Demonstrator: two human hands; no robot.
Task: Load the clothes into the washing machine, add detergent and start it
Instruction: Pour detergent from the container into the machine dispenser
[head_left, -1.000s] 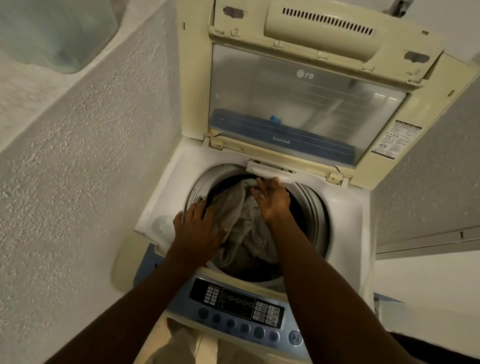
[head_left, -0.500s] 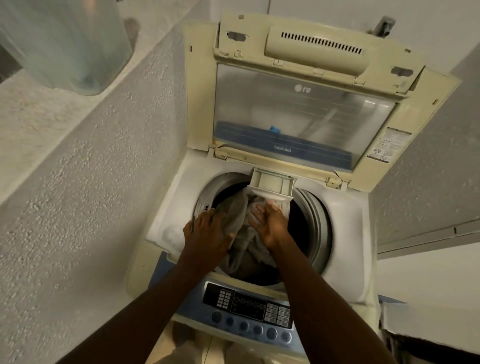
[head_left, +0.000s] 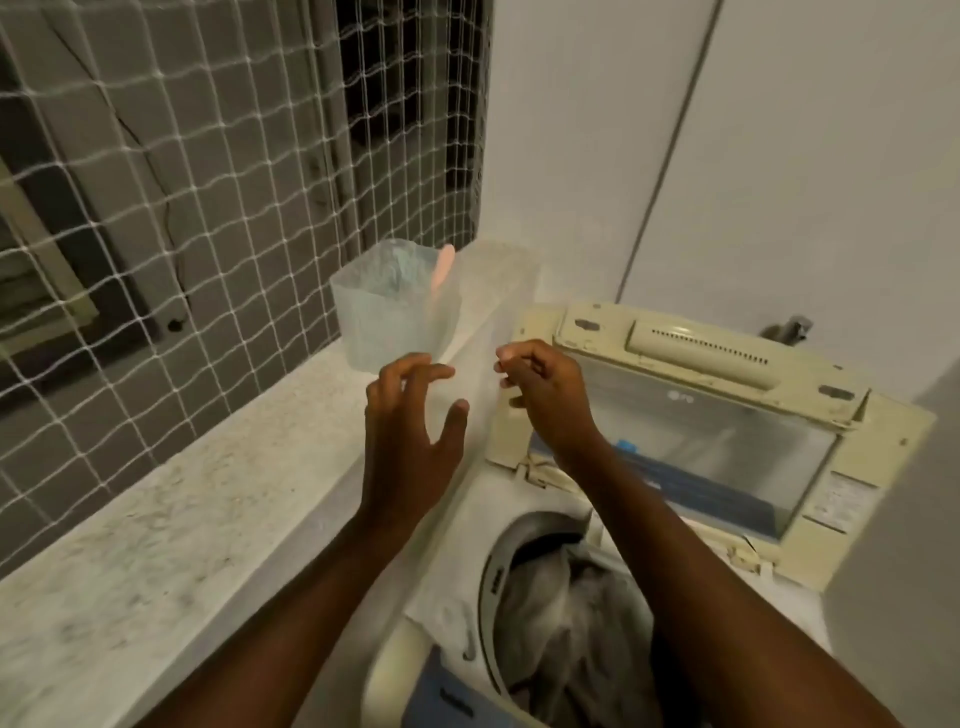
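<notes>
Clothes (head_left: 566, 623) piled grey in the washing machine drum (head_left: 498, 566), below and behind both hands. Lid (head_left: 727, 415) propped up just right of the right hand (head_left: 545, 400). Left hand (head_left: 410, 441) raised, fingers spread, empty; right hand raised, fingers loosely curled, gripping nothing. Translucent detergent container (head_left: 389, 312) on the speckled ledge (head_left: 182, 519), just beyond the left hand's fingertips, not touched.

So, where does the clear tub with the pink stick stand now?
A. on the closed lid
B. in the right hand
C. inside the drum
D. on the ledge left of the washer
D: the tub stands on the speckled ledge to the left of the washer, beyond both empty hands; the lid is open.
</notes>
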